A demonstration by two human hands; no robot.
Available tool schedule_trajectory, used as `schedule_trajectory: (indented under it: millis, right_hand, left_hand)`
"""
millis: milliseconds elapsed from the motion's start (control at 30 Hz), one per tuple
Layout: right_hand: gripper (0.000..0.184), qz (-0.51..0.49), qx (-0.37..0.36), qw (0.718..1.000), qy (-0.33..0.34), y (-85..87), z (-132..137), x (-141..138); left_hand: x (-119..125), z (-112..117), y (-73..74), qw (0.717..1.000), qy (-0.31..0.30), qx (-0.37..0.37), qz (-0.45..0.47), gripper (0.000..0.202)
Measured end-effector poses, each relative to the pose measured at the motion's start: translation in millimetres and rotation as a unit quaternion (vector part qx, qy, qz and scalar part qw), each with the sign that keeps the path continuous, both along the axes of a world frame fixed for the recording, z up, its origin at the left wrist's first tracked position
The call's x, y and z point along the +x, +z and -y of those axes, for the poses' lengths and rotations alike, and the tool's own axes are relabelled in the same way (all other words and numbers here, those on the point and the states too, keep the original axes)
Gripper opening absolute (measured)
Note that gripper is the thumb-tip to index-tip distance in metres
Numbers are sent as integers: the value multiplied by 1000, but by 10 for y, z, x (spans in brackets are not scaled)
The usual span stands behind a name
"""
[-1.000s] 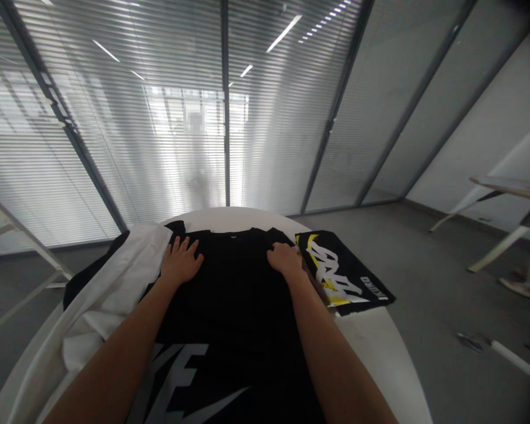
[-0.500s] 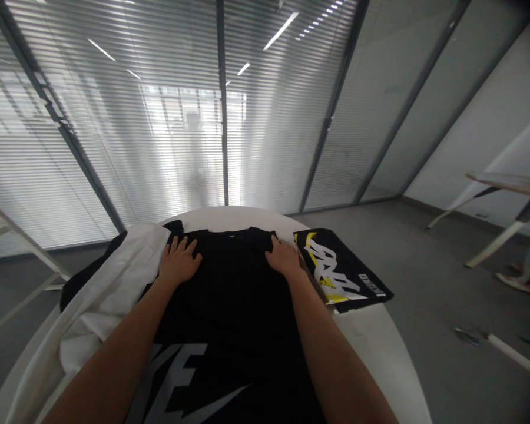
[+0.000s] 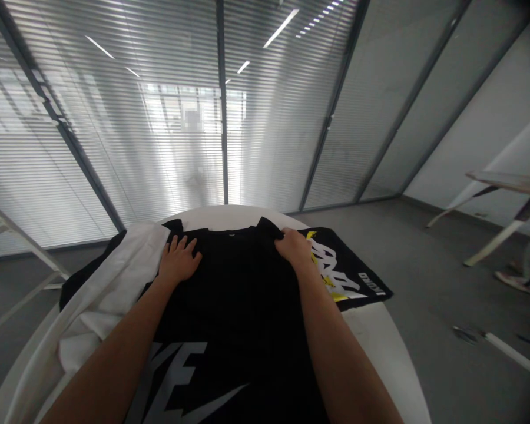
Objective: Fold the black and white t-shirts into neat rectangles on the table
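A black T-shirt [image 3: 238, 294] with large pale lettering and a swoosh lies spread over the round white table [image 3: 380, 353], its neckline at the far side. On its far left shoulder my left hand [image 3: 180, 259] rests flat, fingers apart. My right hand [image 3: 295, 246] is closed on the fabric at the far right shoulder, and a corner of cloth stands up beside the fingers. Right of that hand lies a folded black garment [image 3: 348, 268] with white and yellow graphics. White cloth [image 3: 128, 277] is heaped left of my left hand.
Black cloth [image 3: 88, 271] lies beyond the white cloth at the left edge. A white metal frame [image 3: 26, 241] stands left of the table. To the right are another table [image 3: 512, 182] and a white pole [image 3: 514, 356] low down. Glass panels with blinds [image 3: 168, 147] stand behind.
My right hand has gone from lying on the shirt's right shoulder to gripping it, shifting slightly right and lifting the fabric there. My left hand has stayed in place.
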State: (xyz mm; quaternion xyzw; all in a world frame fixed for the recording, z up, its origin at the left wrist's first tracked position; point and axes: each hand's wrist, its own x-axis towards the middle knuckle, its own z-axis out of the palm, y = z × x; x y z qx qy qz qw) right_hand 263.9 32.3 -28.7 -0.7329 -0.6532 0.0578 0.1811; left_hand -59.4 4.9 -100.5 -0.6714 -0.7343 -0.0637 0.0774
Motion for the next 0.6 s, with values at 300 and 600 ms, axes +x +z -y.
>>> schedule_trajectory:
  millis: [300,600]
  right_hand:
    - [38,-74,37,992,-99,132,-82,611]
    - [42,-59,59,991,-101,229,-16,783]
  left_hand:
    - [-4,-13,-14,1000,1,2,3,62]
    - [-7,-12,-10,1000,-2,0,7,62]
